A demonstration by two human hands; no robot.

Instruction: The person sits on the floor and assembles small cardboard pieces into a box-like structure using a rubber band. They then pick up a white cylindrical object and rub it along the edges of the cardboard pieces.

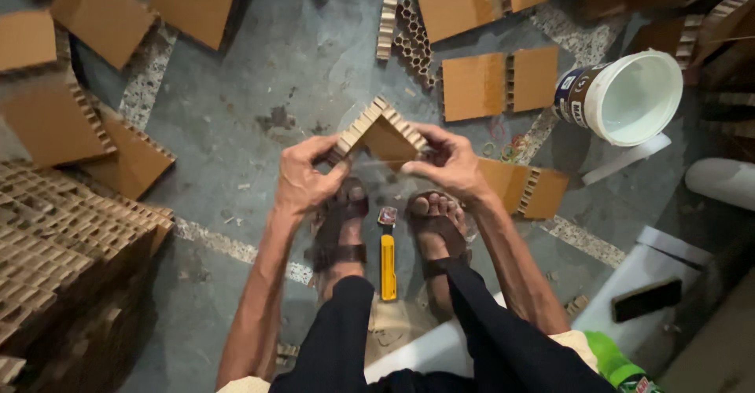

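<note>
Both my hands hold a folded piece of honeycomb cardboard bent into a peak, its ribbed edges facing up. My left hand pinches its left end. My right hand grips its right end, with what looks like clear tape between the fingers. Below it, between my sandalled feet, lies a yellow utility knife on the grey floor.
Brown cardboard panels lie scattered over the floor. A tall stack of honeycomb cardboard stands at left. A tipped white bucket lies at right, rubber bands near it. A black phone rests on a white surface at right.
</note>
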